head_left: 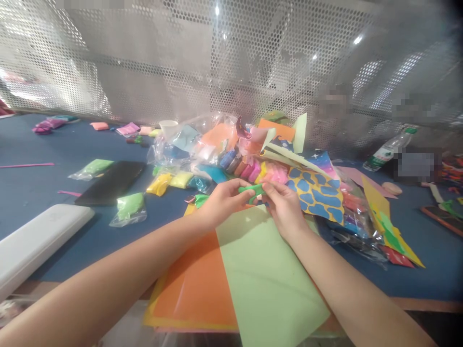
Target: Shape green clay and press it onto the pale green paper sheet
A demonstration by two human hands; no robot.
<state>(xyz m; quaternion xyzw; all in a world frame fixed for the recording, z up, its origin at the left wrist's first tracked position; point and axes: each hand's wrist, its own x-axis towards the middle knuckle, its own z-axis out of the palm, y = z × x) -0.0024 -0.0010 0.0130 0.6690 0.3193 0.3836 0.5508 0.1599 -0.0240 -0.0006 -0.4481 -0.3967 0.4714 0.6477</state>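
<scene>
My left hand [226,202] and my right hand [284,209] meet above the pile, and both pinch a small strip of green modelling clay [251,190]. Beneath my wrists lie a pale green card sheet [264,274] and an orange card sheet [191,289], overlapping at the table's near edge. Close to my right hand is a yellow sheet with blue patches [314,200]. Behind my hands sits a heap of bagged clay and coloured paper [217,144].
The blue tabletop [54,144] holds bags of green clay [130,207], a black pad [110,182] and a long white case [39,241] on the left. A plastic water bottle [388,149] stands at right. A perforated metal screen [217,62] rises behind the table.
</scene>
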